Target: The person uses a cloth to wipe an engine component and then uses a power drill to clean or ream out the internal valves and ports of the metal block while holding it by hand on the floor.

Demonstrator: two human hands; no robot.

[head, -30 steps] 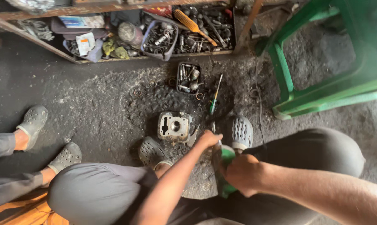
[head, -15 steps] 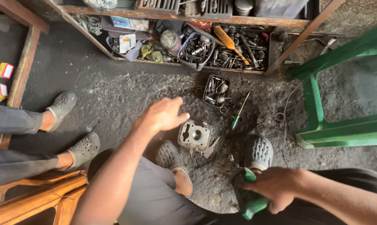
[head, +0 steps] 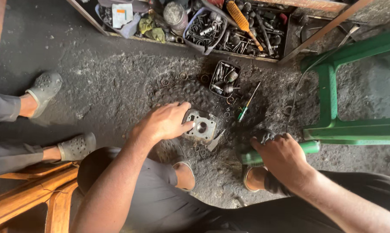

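Head view, looking straight down at a dirty, oil-dark floor. The left hand reaches forward and rests on the left edge of a grey metal engine part, a blocky casting with a round bore in its middle; its grip is loosely spread, fingers curled over the part's rim and the thumb lying against its near side. The part lies flat on the floor between the person's two feet, just ahead of the knees. The right hand sits to the right of it and nearer the body, its grip pressed together around a green power tool, whose body pokes out on both sides of the fist.

Just beyond the engine part, a green-handled screwdriver lies on the floor, and beside that stands a small black tray of bolts and sockets. Loose washers and rings are scattered near it. Along the top edge runs a low shelf crammed with tools, a bin of metal parts and rags. A green plastic stool stands at the right. At the left, another person's feet in grey clogs rest on the floor, near a wooden frame.
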